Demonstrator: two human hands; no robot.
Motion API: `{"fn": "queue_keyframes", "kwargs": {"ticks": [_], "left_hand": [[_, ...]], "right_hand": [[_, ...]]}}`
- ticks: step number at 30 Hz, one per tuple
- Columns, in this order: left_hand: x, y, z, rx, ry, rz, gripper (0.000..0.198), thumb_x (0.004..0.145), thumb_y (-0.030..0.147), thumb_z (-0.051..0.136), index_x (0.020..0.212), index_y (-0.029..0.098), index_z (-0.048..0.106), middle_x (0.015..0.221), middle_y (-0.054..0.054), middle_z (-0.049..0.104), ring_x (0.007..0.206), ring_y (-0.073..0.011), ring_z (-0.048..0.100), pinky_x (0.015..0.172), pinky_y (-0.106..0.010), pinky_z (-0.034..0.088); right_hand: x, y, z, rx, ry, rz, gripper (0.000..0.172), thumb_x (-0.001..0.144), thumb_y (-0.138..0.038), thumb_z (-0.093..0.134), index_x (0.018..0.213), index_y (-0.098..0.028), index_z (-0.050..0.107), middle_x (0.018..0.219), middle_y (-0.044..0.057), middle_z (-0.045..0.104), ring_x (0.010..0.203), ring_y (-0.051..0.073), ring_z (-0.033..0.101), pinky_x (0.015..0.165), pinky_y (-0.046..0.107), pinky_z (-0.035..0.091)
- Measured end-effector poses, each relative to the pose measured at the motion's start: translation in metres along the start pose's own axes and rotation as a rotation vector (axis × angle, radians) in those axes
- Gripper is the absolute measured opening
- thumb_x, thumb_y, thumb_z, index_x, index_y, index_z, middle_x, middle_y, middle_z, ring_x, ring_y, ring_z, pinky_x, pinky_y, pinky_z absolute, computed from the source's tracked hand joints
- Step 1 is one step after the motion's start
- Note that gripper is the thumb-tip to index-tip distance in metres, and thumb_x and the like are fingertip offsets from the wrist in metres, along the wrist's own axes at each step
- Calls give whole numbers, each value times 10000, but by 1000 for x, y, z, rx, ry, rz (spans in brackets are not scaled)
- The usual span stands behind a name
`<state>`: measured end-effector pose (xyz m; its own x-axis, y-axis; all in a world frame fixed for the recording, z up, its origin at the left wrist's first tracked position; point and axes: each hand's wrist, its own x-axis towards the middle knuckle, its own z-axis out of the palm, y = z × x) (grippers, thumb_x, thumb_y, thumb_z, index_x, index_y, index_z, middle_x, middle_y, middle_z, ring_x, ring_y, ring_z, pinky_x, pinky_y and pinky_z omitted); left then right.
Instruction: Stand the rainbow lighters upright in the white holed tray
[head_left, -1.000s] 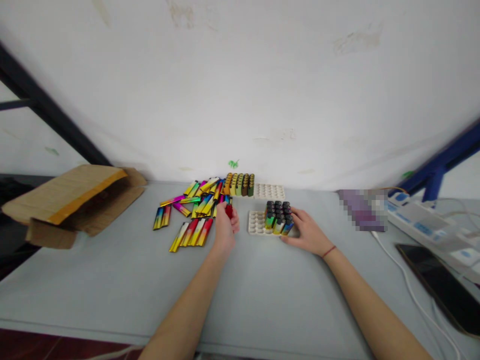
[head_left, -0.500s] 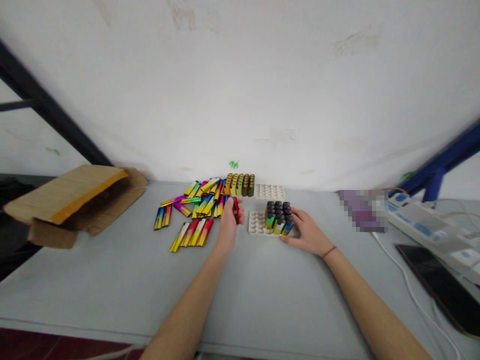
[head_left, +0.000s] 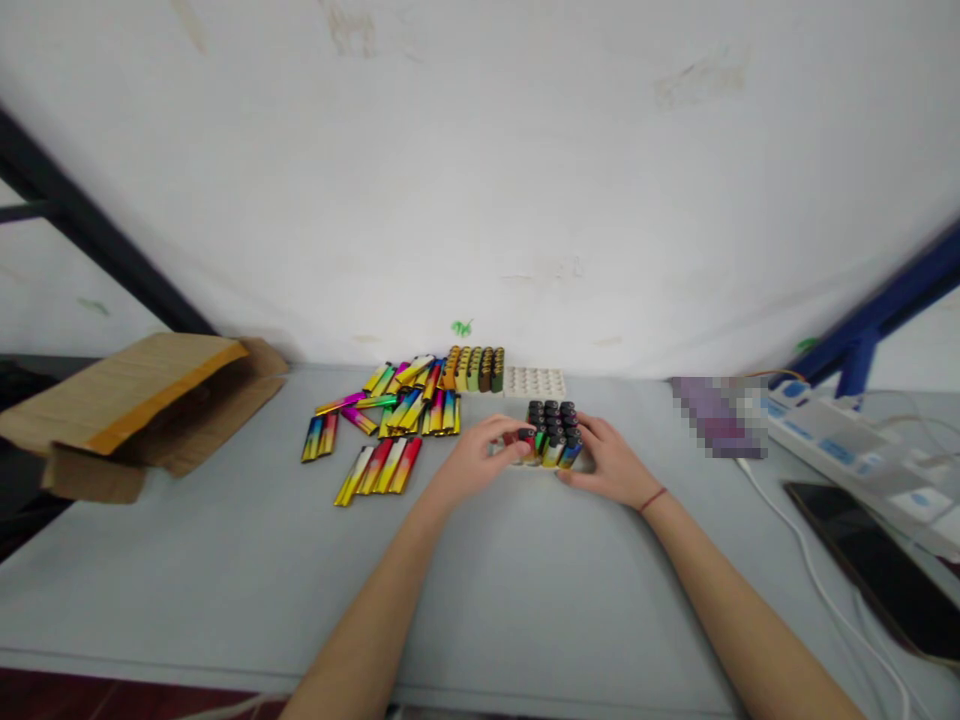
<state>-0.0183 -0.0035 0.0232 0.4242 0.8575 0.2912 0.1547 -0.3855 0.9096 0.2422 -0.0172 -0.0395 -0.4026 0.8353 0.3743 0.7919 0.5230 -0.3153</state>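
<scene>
Moved left hand (head_left: 486, 458) rightward since last frame, closed in a pinch. Kept right hand (head_left: 616, 465) half-open at right end of white tray (head_left: 525, 466), beside black-topped lighters (head_left: 553, 430). Now pinching red lighter (head_left: 528, 437) in left, near-upright at tray, dark-capped, mostly finger-hidden.

Red lighter (head_left: 528, 441), blk top up, L hand (head_left: 480, 457)
</scene>
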Motion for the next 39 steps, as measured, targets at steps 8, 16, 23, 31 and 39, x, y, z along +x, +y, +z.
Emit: {"fn": "queue_keyframes", "kwargs": {"ticks": [8, 16, 23, 31, 39], "left_hand": [[0, -7, 1, 101, -60, 16, 200, 828, 286, 691, 997, 236, 786, 972, -77, 747, 882, -210, 661, 817, -303, 486], [-4, -7, 8, 186, -35, 12, 280, 833, 296, 680, 1098, 207, 677, 972, -51, 737, 818, -178, 673, 847, -320, 526], [-7, 1, 2, 421, -96, 109, 258, 929, 340, 569, 1132, 220, 673, 1065, -55, 711, 916, -178, 676, 913, -317, 516], [-8, 7, -27, 627, 89, -38, 320, 939, 369, 503, 1151, 204, 677, 1021, -72, 715, 816, -182, 667, 819, -318, 530], [-42, -7, -115, 1113, 371, -595, 431, 876, 373, 493, 1167, 110, 674, 1167, -201, 699, 1138, -361, 633, 996, -472, 474]], "right_hand": [[1, -2, -1, -5, -12, 0, 646, 817, -540, 669, 1313, -145, 546, 1351, 201, 559, 1229, 356, 547, 1078, 540, 436], [1, 1, 1, -2, -10, 3, 665, 804, -548, 681, 1301, -124, 557, 1345, 211, 558, 1221, 356, 546, 1076, 538, 432], [0, 1, 2, 7, -5, 4, 652, 803, -541, 685, 1306, -149, 552, 1348, 197, 560, 1217, 354, 548, 1079, 542, 428], [0, 0, 1, 16, -10, 12, 676, 806, -561, 674, 1311, -130, 551, 1350, 214, 558, 1230, 358, 544, 1097, 558, 409], [1, -1, -1, 4, -21, 16, 669, 811, -559, 668, 1322, -145, 544, 1360, 202, 557, 1245, 358, 533, 1093, 545, 415]]}}
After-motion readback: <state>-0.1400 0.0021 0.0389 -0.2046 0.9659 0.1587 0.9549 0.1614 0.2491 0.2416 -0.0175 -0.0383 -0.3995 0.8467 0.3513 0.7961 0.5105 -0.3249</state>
